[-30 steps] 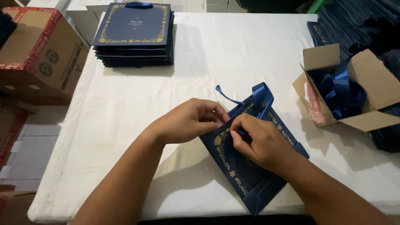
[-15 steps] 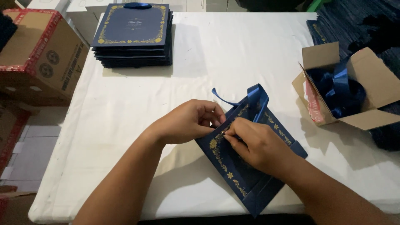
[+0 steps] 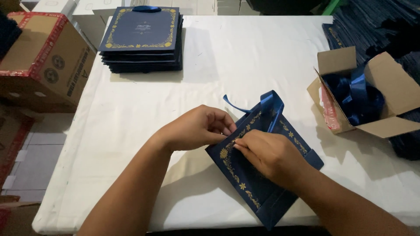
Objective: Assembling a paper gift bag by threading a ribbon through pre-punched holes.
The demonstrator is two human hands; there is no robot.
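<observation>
- Two hands work close together at centre-front of the desk [image 3: 262, 61], which has a white cloth over it; both forearms come in from the bottom edge.
- Left hand [image 3: 199, 128]: palm down, fingers curled, fingertips pinched on the upper-left edge of the blue gift bag [image 3: 258, 175]. Wrist roughly straight, forearm angled in from lower left.
- Right hand [image 3: 269, 153]: lies on top of the bag, knuckles up, fingertips pinched at the bag's gold-trimmed edge right next to the left fingertips. Can't tell exactly what's between them, too small.
- Bag lies flat, turned diagonal, w/ gold floral border; lower corner reaches the desk's front edge.
- Blue ribbon [image 3: 267, 105] loops up from the bag's top end, just beyond the hands.
- Stack of flat blue bags [image 3: 142, 39] at far left of desk, well apart.
- Open cardboard box [image 3: 385, 87] w/ blue ribbons inside at right edge.
- Larger cardboard box [image 3: 43, 61] off the desk, left.
</observation>
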